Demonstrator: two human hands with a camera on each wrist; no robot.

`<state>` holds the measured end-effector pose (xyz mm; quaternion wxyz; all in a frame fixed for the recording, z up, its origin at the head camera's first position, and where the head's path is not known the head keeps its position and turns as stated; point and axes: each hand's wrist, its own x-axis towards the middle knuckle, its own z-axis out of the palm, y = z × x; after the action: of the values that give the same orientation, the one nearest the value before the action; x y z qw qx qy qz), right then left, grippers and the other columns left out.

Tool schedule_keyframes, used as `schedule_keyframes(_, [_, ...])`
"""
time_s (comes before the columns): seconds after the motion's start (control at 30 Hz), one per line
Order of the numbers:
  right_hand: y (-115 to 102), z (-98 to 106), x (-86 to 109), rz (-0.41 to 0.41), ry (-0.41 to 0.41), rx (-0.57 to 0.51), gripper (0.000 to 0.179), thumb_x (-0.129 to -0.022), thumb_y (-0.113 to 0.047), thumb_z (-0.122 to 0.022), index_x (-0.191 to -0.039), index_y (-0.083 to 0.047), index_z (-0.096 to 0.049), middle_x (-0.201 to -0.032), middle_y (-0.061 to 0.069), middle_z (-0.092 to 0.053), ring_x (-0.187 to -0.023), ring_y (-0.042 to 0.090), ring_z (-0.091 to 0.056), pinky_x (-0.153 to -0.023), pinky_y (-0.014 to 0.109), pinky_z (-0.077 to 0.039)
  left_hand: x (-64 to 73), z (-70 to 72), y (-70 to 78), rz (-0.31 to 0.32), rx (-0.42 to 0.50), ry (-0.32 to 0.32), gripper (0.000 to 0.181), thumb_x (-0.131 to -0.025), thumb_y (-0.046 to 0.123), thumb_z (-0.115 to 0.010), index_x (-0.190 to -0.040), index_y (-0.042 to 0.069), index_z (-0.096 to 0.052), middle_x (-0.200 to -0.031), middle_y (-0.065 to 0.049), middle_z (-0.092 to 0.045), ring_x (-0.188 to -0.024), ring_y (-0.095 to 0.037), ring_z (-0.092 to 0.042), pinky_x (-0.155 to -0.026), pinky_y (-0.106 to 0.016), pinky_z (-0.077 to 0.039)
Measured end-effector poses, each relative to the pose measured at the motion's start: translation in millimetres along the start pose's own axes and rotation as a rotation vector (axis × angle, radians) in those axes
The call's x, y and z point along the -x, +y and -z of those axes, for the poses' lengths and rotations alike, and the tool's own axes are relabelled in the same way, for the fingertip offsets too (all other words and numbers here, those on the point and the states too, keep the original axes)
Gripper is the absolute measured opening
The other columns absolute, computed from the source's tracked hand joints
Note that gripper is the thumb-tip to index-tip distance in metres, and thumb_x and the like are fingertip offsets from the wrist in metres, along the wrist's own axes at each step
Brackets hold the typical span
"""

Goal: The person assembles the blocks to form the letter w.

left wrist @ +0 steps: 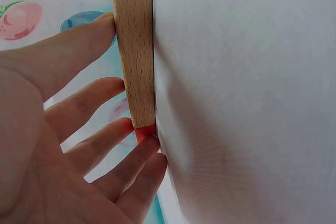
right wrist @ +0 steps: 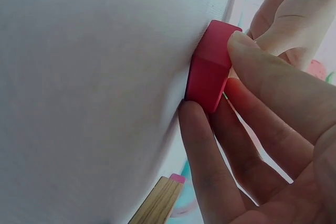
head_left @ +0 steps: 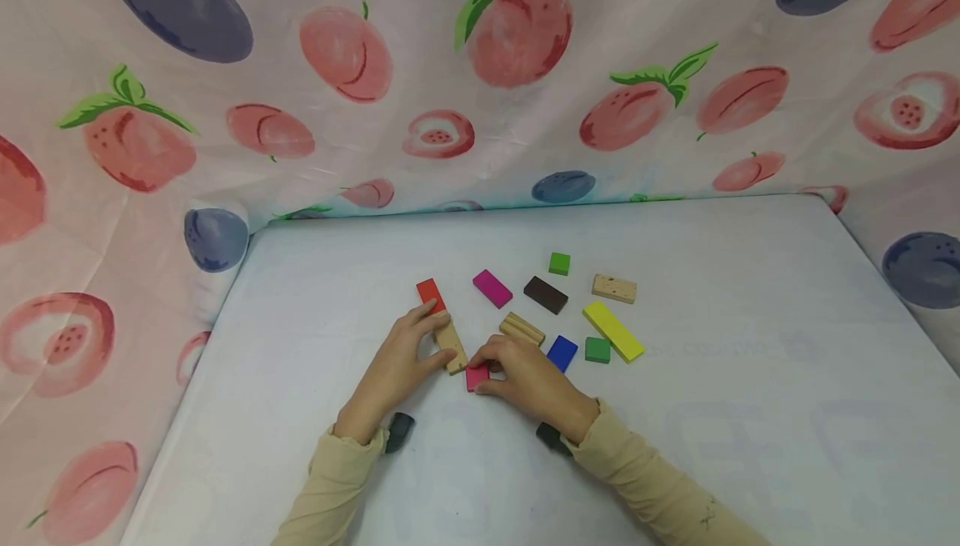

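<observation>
The small red block lies flat on the white surface, just at the near end of the plain wooden block. The right hand has it in its grip: in the right wrist view the thumb tip presses one side of the red block and a finger lies along the other, so the block is pinched between them. The left hand rests against the plain wooden block, its fingers straight and touching the block's long side, not curled round it. An orange-red block touches the wooden block's far end.

Beyond the red block lie a ridged wooden block and a blue block, then a small green block and a long yellow block. Farther from it sit a magenta block, a dark brown block, a second green block and a speckled wooden block.

A cloth printed with fruit hangs round the surface at the back and both sides
</observation>
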<state>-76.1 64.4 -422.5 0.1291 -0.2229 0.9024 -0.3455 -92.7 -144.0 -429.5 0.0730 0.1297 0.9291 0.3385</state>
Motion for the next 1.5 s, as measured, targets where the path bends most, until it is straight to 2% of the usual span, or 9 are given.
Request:
schedule_keyframes(0.7, [0.7,-0.4,0.1,0.026,0.000,0.014,0.025,-0.080,-0.012,-0.083,-0.104,-0.008,-0.075,-0.096,-0.001,-0.069,-0.091,0.014,-0.060,-0.078,0.027,-0.056,0.3,0.3,0.0,0.012,0.004,-0.001,0.054,-0.088,0.024,-0.077,-0.137,0.009,-0.059,-0.157,-0.010,-0.038,-0.145,-0.033,-0.033,-0.117,-0.052,-0.032])
schedule_keyframes(1.0, [-1.7,0.9,-0.5,0.019,-0.012,0.014,0.027,-0.081,-0.015,-0.082,-0.107,-0.009,-0.075,-0.099,0.000,-0.070,-0.095,0.014,-0.062,-0.083,0.028,-0.057,-0.1,0.8,0.4,0.011,0.006,-0.007,0.055,-0.089,0.024,-0.077,-0.138,0.009,-0.058,-0.157,-0.011,-0.038,-0.145,-0.033,-0.033,-0.117,-0.051,-0.033])
schedule_keyframes(1.5, [-1.2,1.4,-1.8,0.030,-0.014,0.005,0.027,-0.081,-0.014,-0.083,-0.106,-0.009,-0.075,-0.099,-0.001,-0.070,-0.093,0.014,-0.061,-0.082,0.028,-0.056,-0.2,1.8,1.9,0.018,0.007,-0.013,0.054,-0.089,0.023,-0.076,-0.138,0.009,-0.058,-0.157,-0.011,-0.037,-0.145,-0.034,-0.033,-0.117,-0.052,-0.032])
